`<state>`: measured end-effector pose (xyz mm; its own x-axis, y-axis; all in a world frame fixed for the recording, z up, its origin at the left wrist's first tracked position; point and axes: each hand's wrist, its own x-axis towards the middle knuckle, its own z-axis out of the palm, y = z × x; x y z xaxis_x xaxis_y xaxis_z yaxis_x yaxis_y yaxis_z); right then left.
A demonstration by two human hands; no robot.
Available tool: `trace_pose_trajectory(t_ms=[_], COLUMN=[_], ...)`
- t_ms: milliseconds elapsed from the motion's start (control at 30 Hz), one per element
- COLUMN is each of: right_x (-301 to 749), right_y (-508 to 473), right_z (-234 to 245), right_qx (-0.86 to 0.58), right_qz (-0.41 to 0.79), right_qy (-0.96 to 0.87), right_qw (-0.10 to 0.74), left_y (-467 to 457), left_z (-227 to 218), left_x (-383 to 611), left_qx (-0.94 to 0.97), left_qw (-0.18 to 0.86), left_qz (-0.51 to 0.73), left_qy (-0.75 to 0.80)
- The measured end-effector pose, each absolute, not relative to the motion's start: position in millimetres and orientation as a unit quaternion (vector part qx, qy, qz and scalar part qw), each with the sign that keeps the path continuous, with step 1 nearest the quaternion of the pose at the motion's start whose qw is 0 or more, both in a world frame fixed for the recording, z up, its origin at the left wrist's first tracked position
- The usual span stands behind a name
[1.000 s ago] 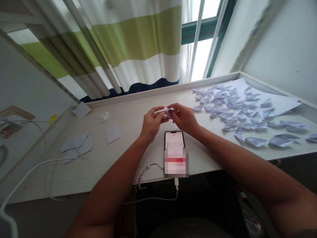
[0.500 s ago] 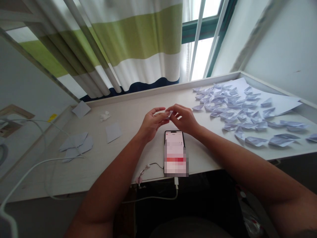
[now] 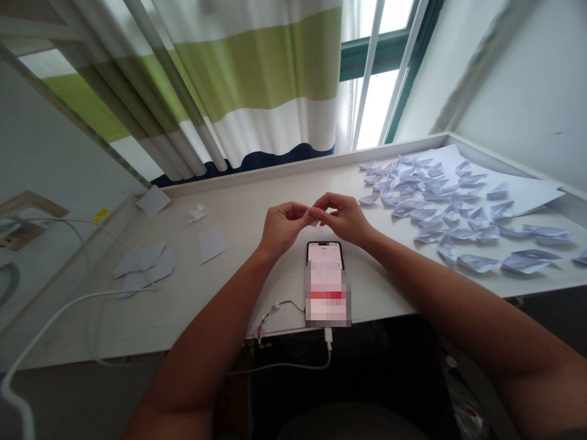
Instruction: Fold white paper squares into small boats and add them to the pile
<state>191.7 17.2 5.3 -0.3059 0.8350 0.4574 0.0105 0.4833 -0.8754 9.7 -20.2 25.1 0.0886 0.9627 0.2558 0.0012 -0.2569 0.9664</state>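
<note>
Between my two hands is a small folded piece of white paper (image 3: 314,223), mostly covered by fingers. My left hand (image 3: 285,227) pinches it from the left, fingers curled and the tips pressed together. From the other side my right hand (image 3: 342,217) pinches the same paper, its fingertips meeting those of the left. Both hands hover just above the desk, beyond the top edge of a phone (image 3: 324,253). To the right of my right hand lie several folded paper boats (image 3: 431,195).
Paper sheets (image 3: 212,243) and a loose stack (image 3: 149,269) lie at the left, near a crumpled tissue (image 3: 197,213). A white cable (image 3: 82,298) crosses the desk's left side. Large white sheets (image 3: 527,186) lie under the boats. A raised rim (image 3: 257,170) runs along the desk's back.
My left fingers, spread before, have curled in to a pinch at the paper. Both hands' fingertips have come together, covering more of it. The view has shifted slightly.
</note>
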Motion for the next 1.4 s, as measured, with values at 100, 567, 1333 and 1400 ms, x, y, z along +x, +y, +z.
trace_pose_trajectory(t_ms=[100,567,1333,1400], right_x=[193.1,193.0,194.4,194.9], right_y=[17.2,26.4,23.5,24.2], right_z=[5.2,3.3,7.3,6.6], right_qx=[-0.308,-0.275,-0.269,-0.268], right_qz=[0.403,0.478,0.495,0.490], right_qy=[-0.704,-0.654,-0.647,-0.651], right_qw=[0.497,0.518,0.514,0.514], left_y=[-20.8,-17.0,-17.8,-19.2], left_z=[25.1,24.2,23.8,23.8], left_x=[9.9,8.5,6.0,7.4], left_qx=[0.598,0.651,0.582,0.572], left_qw=[0.444,0.444,0.519,0.553], left_qz=[0.519,0.455,0.455,0.441], left_qy=[0.420,0.415,0.429,0.417])
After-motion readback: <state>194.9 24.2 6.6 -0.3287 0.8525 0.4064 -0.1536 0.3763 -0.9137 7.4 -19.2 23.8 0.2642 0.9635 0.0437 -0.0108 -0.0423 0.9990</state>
